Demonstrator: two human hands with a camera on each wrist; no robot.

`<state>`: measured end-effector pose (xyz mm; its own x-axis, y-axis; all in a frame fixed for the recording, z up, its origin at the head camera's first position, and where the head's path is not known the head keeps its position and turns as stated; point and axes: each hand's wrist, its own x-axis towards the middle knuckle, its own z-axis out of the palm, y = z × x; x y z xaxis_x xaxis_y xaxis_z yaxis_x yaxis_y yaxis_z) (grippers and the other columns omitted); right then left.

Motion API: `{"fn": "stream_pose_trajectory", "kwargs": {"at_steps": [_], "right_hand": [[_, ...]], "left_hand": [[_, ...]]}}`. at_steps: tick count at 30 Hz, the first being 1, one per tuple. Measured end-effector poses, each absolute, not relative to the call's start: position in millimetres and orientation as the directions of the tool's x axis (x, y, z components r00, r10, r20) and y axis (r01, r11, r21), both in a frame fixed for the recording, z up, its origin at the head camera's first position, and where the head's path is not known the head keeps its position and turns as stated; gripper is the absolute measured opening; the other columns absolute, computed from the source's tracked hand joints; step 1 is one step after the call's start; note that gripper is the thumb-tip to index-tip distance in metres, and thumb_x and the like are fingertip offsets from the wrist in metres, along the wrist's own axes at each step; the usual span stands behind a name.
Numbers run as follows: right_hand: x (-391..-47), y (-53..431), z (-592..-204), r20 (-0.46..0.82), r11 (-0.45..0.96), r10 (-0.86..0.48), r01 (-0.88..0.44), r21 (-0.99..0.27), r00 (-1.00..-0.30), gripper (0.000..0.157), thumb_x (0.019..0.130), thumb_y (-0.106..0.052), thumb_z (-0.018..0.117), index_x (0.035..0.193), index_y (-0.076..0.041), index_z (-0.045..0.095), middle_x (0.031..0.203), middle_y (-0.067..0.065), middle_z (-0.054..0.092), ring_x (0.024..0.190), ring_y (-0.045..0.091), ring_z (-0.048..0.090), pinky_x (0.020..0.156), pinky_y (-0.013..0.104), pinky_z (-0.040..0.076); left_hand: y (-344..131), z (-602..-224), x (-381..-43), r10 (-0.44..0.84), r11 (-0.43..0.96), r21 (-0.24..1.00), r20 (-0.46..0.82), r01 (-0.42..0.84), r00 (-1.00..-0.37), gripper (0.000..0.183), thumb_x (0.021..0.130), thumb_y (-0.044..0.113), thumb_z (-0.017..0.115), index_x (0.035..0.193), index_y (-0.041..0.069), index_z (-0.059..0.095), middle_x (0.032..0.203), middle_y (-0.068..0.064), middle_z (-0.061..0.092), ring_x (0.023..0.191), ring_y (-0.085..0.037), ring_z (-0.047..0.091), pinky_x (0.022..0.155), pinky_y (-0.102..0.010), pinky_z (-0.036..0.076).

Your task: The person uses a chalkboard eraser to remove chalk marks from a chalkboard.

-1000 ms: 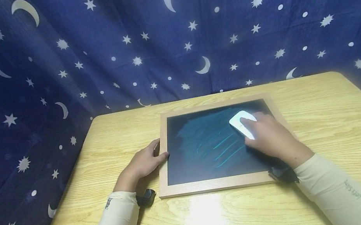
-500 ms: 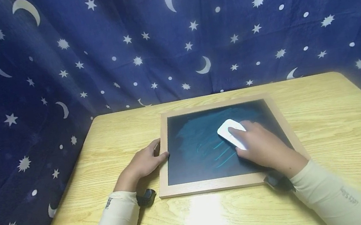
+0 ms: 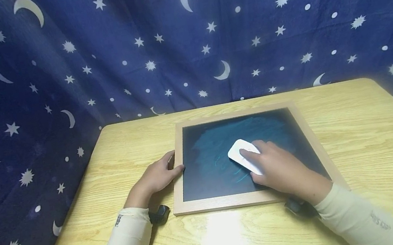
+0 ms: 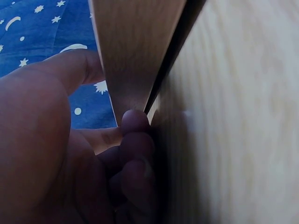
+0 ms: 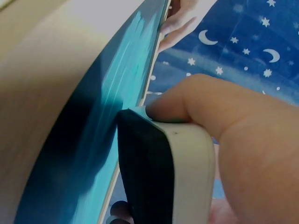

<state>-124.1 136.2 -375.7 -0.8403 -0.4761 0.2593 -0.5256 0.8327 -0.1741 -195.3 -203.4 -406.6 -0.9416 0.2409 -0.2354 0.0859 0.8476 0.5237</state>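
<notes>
In the head view a chalkboard [image 3: 201, 188] with a light wooden frame lies on the table, smeared with teal chalk and a few short teal strokes. My right hand [image 3: 285, 168] grips a white chalkboard eraser [image 3: 240, 150] over the middle of the board. The right wrist view shows the eraser's dark felt side [image 5: 147, 163] close to the chalked surface, the thumb along its white back. At the frame's left side is my left hand [image 3: 155, 177], thumb on the frame's top. In the left wrist view its fingers [image 4: 136, 144] bend against the frame's outer edge [image 4: 133, 60].
The wood-grain table [image 3: 134, 141] extends around the board on all sides. A dark blue curtain [image 3: 165, 20] with moons and stars hangs behind and to the left. Black wrist devices [image 3: 159, 215] sit under both cream sleeves.
My right hand has moved the eraser left and toward me across the board. The teal strokes beneath it are now fewer and shorter. The left hand has stayed on the frame.
</notes>
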Motion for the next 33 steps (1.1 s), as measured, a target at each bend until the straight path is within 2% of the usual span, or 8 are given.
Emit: {"fn": "stream_pose_trajectory", "kwargs": {"at_steps": [15,22,33], "right_hand": [[-116.9,127.2,-378.8,0.195,0.822,-0.504,-0.537,-0.193,-0.841,0.06,0.08,-0.02,0.073,0.139,-0.016,0.06,0.126,0.025,0.059,0.108,0.039,0.062,0.086,0.053,0.055],[-116.6,126.8,-380.9,0.177,0.834,-0.473,-0.504,-0.223,-0.863,0.063,0.078,-0.021,0.074,0.14,-0.02,0.06,0.124,0.026,0.058,0.103,0.037,0.063,0.079,0.051,0.056],[-121.1,131.3,-379.7,0.169,0.862,-0.426,-0.456,-0.221,-0.889,0.065,0.076,-0.019,0.073,0.139,-0.02,0.061,0.121,0.027,0.059,0.097,0.036,0.062,0.074,0.05,0.056]], "left_hand": [[-204.6,-407.7,-195.9,0.245,0.848,0.521,-0.228,0.095,-0.942,0.071,0.097,0.052,0.055,0.158,0.022,0.032,0.14,-0.017,0.06,0.13,-0.037,0.056,0.108,-0.055,0.043],[-204.4,-408.4,-195.9,0.246,0.852,0.514,-0.222,0.102,-0.943,0.072,0.097,0.052,0.055,0.158,0.021,0.032,0.141,-0.017,0.059,0.132,-0.037,0.055,0.109,-0.055,0.042],[-204.2,-408.6,-197.0,0.247,0.857,0.504,-0.222,0.106,-0.943,0.072,0.098,0.051,0.054,0.158,0.018,0.031,0.138,-0.018,0.061,0.129,-0.037,0.058,0.106,-0.054,0.044]]}}
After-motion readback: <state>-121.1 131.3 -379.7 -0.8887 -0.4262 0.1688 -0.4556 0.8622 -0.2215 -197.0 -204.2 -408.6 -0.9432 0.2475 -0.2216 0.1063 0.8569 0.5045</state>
